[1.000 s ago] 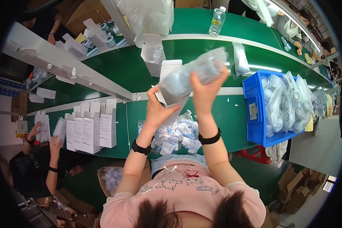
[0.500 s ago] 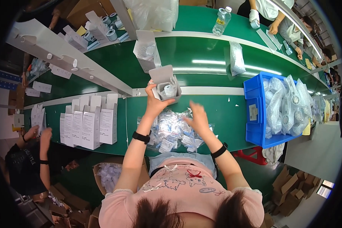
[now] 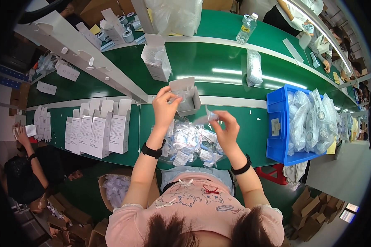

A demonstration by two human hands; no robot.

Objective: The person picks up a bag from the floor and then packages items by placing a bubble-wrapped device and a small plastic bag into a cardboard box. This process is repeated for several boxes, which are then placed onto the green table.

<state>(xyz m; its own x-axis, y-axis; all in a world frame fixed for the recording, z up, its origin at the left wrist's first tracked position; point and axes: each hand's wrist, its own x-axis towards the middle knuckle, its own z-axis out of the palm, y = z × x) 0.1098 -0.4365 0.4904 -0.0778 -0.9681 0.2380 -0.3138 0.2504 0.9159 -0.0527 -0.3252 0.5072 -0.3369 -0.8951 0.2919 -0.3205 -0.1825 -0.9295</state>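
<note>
At the far left, a co-worker's hand (image 3: 20, 133) is now by a small white item near the upright stack of white cartons (image 3: 42, 124), whereas half a second ago both of that person's hands were close together there. Next comes the row of white boxes (image 3: 99, 133), flaps raised, standing on the green table (image 3: 248, 144) much as before. The person's left hand (image 3: 165, 109) has shifted from cupping the open white box (image 3: 182, 84) around its side to its opening: the forearm reaches up and forward, wrist raised, fingers curled with thumb and forefinger nearly meeting at the left edge. Whether they clamp the cardboard or the clear film inside, I cannot tell. The box, flap upright, sits just beyond the pile of small clear packets (image 3: 183, 138), near the pale rail (image 3: 235, 101). To its right, the right hand (image 3: 227, 126), empty and spread half a second ago, now pinches a small pale packet (image 3: 205, 119) between thumb and fingers, above the pile's right side and just short of the box; its forearm angles inward, with the packet blurred. Farther right, the blue bin (image 3: 277, 142) of bubble-wrapped pieces (image 3: 307, 117) remains beside the work area.
</note>
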